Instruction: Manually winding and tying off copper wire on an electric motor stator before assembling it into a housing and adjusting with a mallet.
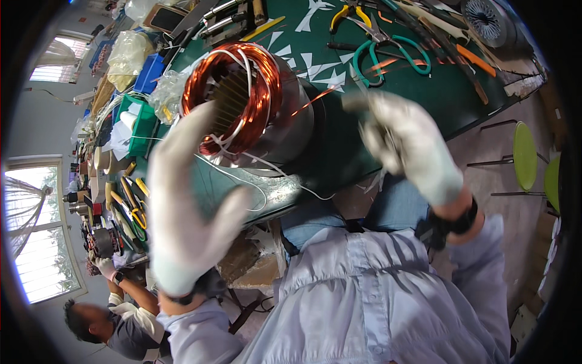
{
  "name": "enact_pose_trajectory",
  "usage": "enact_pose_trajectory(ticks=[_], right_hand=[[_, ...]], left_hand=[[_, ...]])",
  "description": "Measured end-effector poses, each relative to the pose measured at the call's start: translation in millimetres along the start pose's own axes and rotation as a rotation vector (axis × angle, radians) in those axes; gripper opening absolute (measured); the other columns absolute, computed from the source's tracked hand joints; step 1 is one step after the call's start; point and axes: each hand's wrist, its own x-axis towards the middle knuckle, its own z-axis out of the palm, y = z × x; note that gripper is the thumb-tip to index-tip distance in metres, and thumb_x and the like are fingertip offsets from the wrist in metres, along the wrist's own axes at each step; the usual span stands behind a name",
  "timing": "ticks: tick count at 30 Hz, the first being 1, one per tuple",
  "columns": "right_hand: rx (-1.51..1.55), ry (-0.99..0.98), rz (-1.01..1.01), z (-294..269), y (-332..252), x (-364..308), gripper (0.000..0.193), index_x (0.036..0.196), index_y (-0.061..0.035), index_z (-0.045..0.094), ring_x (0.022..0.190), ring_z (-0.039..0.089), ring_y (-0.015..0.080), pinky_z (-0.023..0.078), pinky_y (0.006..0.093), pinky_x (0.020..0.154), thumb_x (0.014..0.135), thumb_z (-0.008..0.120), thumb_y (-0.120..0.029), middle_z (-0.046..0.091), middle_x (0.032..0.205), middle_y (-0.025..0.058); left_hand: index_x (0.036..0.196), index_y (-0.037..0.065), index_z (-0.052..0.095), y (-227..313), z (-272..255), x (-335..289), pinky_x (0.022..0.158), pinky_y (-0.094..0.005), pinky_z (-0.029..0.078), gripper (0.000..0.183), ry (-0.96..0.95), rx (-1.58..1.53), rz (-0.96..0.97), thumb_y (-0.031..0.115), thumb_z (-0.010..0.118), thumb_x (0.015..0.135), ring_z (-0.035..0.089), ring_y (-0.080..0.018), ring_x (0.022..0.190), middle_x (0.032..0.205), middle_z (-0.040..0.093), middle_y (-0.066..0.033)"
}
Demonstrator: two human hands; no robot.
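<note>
A motor stator [285,130] lies on the green table, a grey metal cylinder with a thick ring of copper windings [267,91] at its open end. White cord is wrapped over the windings, and a loose cord tail [267,162] trails toward the table's near edge. My left hand [188,200], in a white glove, has its thumb spread and its fingers reaching to the left side of the ring. To the right of the stator, my gloved right hand [403,136] is raised with curled, blurred fingers; whatever is in them is hidden.
Green-handled scissors [382,57], yellow-handled pliers [351,15] and white paper scraps [318,67] lie beyond the stator. At left stand a green bin [142,124] and several hand tools [128,203]. Another person [124,321] works at lower left. A green stool [524,156] is at right.
</note>
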Motion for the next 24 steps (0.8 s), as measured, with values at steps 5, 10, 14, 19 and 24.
enact_pose_trajectory(ticks=[5,10,14,19,24], right_hand=[[-0.092,-0.303,0.361,64.1,9.8,-35.1,0.036,0.117,0.0017,0.066,0.052,0.051,0.0057,0.04,0.0227,0.047,0.103,0.051,-0.027,0.056,0.065,-0.0005],[-0.022,-0.203,0.331,87.0,29.3,-34.2,0.028,0.117,0.0044,0.058,0.058,0.058,0.0081,0.048,0.027,0.054,0.104,0.041,-0.013,0.06,0.07,0.0029],[0.052,-0.181,0.263,84.4,-3.8,-24.9,0.029,0.117,0.0039,0.06,0.054,0.054,0.0061,0.044,0.0226,0.048,0.102,0.041,-0.012,0.061,0.07,0.0024],[0.113,-0.17,0.291,78.4,-16.4,13.2,0.033,0.088,-0.0024,0.066,0.048,0.048,0.005,0.038,0.0206,0.045,0.101,0.058,-0.032,0.062,0.067,0.0011],[-0.453,-0.098,-0.017,73.8,-3.9,21.9,0.03,0.098,-0.0025,0.065,0.051,0.051,0.0061,0.04,0.0206,0.049,0.104,0.055,-0.03,0.058,0.065,0.0]], left_hand=[[0.125,-0.006,0.063,-4.4,-53.1,25.2,0.098,-0.0335,0.047,0.04,-0.244,-0.224,-0.306,0.018,0.06,0.094,0.065,-0.022,0.106,0.112,0.07,-0.0151],[0.122,-0.001,0.067,-12.4,-24.9,47.9,0.095,-0.0303,0.048,0.029,-0.304,-0.108,-0.283,0.01,0.052,0.099,0.065,-0.0165,0.103,0.111,0.07,-0.0089],[0.121,0.001,0.067,-14.5,-16.0,55.8,0.089,-0.0292,0.05,0.029,-0.35,0.191,-0.153,0.009,0.052,0.098,0.067,-0.0156,0.096,0.103,0.072,-0.0131],[0.116,-0.001,0.067,-30.1,-18.1,81.1,0.087,-0.0362,0.051,0.032,-0.445,0.286,0.057,0.004,0.058,0.086,0.069,-0.0299,0.096,0.107,0.07,-0.0179],[0.089,-0.003,0.069,-60.8,-21.4,97.5,0.082,-0.04,0.053,0.021,-0.549,0.325,0.453,-0.001,0.064,0.068,0.067,-0.0321,0.093,0.099,0.069,-0.0162]])
